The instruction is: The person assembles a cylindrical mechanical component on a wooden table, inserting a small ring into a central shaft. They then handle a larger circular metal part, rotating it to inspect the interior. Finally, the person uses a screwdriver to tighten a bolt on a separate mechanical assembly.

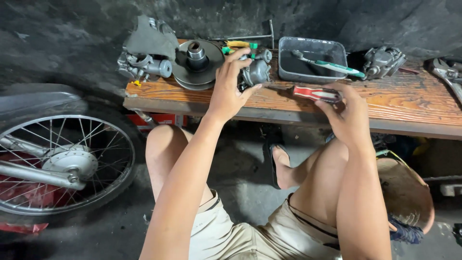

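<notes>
My left hand [230,85] grips a grey metal carburetor [257,71] that rests on a wooden bench [394,103]. My right hand [347,113] holds a screwdriver with a red and clear handle [315,93]; its shaft points left toward the carburetor, low over the bench top. Both forearms reach forward over my bare knees.
On the bench stand a round metal pulley disc [197,65], another carburetor under a grey rag [144,62], a metal tray [313,60] with a green toothbrush [332,66], a third carburetor [382,61] and pliers [447,74]. A spoked motorcycle wheel [62,159] is at left, a stool [406,192] at right.
</notes>
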